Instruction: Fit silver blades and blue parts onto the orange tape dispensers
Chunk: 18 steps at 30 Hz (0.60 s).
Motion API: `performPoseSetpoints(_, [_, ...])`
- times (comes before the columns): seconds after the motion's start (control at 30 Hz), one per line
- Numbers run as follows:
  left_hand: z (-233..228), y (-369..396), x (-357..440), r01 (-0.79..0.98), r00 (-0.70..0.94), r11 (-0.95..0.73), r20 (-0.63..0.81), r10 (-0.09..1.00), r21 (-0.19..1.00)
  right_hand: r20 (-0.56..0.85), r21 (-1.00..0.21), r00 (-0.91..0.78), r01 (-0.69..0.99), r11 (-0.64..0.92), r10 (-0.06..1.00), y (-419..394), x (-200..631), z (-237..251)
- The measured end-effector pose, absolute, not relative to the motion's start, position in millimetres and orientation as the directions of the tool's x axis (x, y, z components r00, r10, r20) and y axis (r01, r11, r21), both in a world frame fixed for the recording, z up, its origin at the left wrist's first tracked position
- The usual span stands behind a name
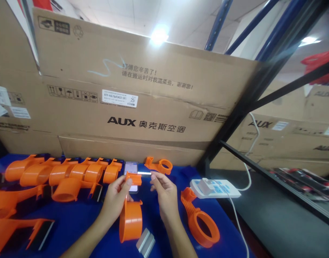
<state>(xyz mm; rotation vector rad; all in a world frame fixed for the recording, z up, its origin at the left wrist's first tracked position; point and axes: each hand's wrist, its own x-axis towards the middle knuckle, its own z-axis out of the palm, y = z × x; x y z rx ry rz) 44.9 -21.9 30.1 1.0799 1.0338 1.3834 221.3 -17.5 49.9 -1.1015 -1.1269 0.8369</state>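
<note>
Orange tape dispenser [130, 215] gripped by left hand [116, 199] | right hand [164, 190] pinches serrated blade [144, 173] beside dispenser top | phone [131, 168] behind

Orange dispenser [130, 218] on blue tablecloth [81, 222] (white power strip [215, 188], plain brown cartons [143, 104])

Camera: I have a single head-worn view.
Facing: forward and down, onto the blue table [73, 222].
Range: close, my hands at arm's length.
Backdrop: cardboard cartons [143, 107].
</note>
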Motion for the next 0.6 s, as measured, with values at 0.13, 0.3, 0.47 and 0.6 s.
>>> performPoseSetpoints(0.13, [31.0, -22.1, 45.0, -0.189, -0.076, -0.090, 0.077, 0.994, 0.978, 0.271, -0.962, 0.260, 0.031, 0.273, 0.927, -20.2, 219.6, 50.2])
performPoseSetpoints(0.3, [28.0, -18.6, 42.2, -0.065, -0.025, -0.072, 0.070, 0.997, 0.995, 0.331, -0.943, 0.142, 0.065, 0.325, 0.933, -21.8, 219.1, 50.5])
performPoseSetpoints(0.47, [29.5, -17.6, 41.9, -0.111, 0.039, -0.046, 0.051, 0.998, 0.993, 0.382, -0.920, 0.016, 0.096, 0.379, 0.924, -25.2, 211.7, 51.9])
performPoseSetpoints(0.6, [34.2, -17.2, 40.3, -0.178, 0.070, -0.039, 0.052, 0.996, 0.983, 0.404, -0.903, -0.073, 0.125, 0.410, 0.912, -26.2, 211.6, 55.8])
